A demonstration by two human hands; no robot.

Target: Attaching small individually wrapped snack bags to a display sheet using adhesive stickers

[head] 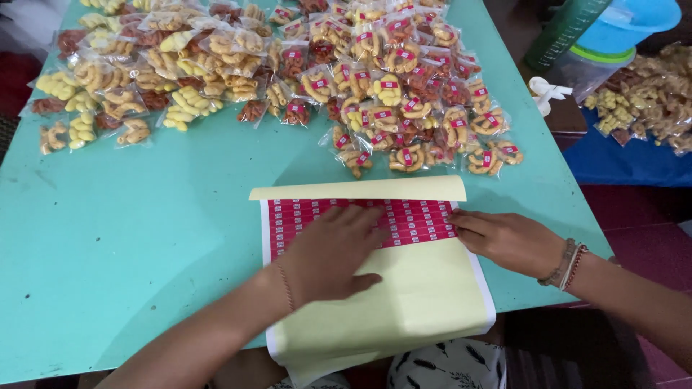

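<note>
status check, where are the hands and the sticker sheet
Left hand flat on red sticker sheet with pale yellow backing. Right hand fingertips at the sheet's right edge. Clear snack packets piled beyond, apart from the sheet.

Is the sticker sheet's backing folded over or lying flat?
Folded: the sticker sheet has its yellow flap turned back above the red labels.

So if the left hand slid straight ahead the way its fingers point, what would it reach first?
Probably the rest of the red sticker sheet under the left hand, then the pale folded-back backing strip.
</note>
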